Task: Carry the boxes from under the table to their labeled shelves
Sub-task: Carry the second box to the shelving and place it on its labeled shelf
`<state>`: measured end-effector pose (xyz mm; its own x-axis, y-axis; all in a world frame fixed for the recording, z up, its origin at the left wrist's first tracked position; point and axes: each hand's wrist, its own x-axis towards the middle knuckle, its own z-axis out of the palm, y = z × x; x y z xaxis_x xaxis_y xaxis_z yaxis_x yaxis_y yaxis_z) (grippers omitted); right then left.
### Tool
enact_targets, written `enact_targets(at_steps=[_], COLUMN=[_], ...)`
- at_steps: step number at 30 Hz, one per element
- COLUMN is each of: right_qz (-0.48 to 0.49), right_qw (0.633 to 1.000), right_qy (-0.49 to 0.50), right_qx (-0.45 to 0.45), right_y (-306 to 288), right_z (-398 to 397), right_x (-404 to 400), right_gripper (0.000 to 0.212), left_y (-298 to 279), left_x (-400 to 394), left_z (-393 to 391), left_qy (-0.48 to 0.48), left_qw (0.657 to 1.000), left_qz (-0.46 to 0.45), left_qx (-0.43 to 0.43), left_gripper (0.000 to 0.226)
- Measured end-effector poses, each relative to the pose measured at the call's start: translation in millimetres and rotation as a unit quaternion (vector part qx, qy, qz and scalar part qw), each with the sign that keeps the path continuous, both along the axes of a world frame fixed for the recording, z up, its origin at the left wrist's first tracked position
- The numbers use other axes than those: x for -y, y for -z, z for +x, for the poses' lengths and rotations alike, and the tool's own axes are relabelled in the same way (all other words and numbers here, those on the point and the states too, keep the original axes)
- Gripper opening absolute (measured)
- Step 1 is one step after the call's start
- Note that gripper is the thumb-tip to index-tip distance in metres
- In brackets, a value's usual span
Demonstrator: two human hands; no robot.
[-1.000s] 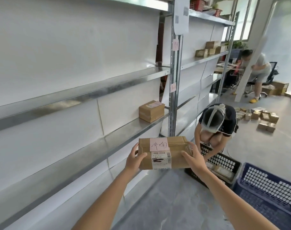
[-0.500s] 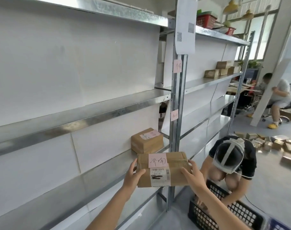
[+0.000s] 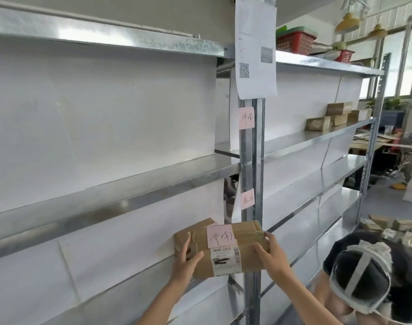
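Note:
I hold a brown cardboard box point(image 3: 246, 245) with a pink handwritten label and a barcode sticker in front of the metal shelving. My left hand point(image 3: 185, 262) grips its left end and my right hand point(image 3: 270, 254) grips its right end. Behind it, a second brown box point(image 3: 188, 231) sits on the lower shelf, partly hidden. On the shelf post point(image 3: 251, 160) are two pink labels: the upper label point(image 3: 246, 117) bears the same characters as the box's label, while the lower label point(image 3: 247, 199) bears different ones. The middle shelf point(image 3: 130, 184) lies above the held box.
A person wearing a head strap point(image 3: 369, 277) crouches at the lower right, close to my right arm. Several boxes point(image 3: 334, 117) stand on the right bay's shelf. Red baskets point(image 3: 295, 42) sit on the top shelf. More boxes point(image 3: 399, 227) lie on the floor.
My view has tilted upward and come closer to the shelves. The held box now sits right in front of the box on the lower shelf. My grip is unchanged.

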<state>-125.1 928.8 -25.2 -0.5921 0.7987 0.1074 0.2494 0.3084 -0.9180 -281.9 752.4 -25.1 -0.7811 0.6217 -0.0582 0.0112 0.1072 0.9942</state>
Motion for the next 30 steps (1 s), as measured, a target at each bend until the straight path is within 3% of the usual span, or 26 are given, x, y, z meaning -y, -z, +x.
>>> enact_targets(at_steps=[15, 23, 30], right_qz=[0.048, 0.084, 0.128], right_qw=[0.984, 0.962, 0.948], right_qy=[-0.164, -0.226, -0.262], right_qx=[-0.055, -0.126, -0.131], right_y=[-62.3, -131.4, -177.2], right_z=[-34.4, -77.4, -132.8], right_x=[-170.2, -182.3, -171.4], right_gripper=[0.045, 0.049, 0.058], left_y=[-68.4, -143.6, -194.6], left_x=[-121.6, -116.8, -109.1], left_z=[38.2, 21.4, -21.5], left_qy=[-0.177, -0.233, -0.287], left_qw=[0.975, 0.954, 0.941], left_qz=[-0.012, -0.006, -0.036], left_qx=[-0.136, -0.188, -0.179], left_gripper=[0.064, 0.066, 0.056])
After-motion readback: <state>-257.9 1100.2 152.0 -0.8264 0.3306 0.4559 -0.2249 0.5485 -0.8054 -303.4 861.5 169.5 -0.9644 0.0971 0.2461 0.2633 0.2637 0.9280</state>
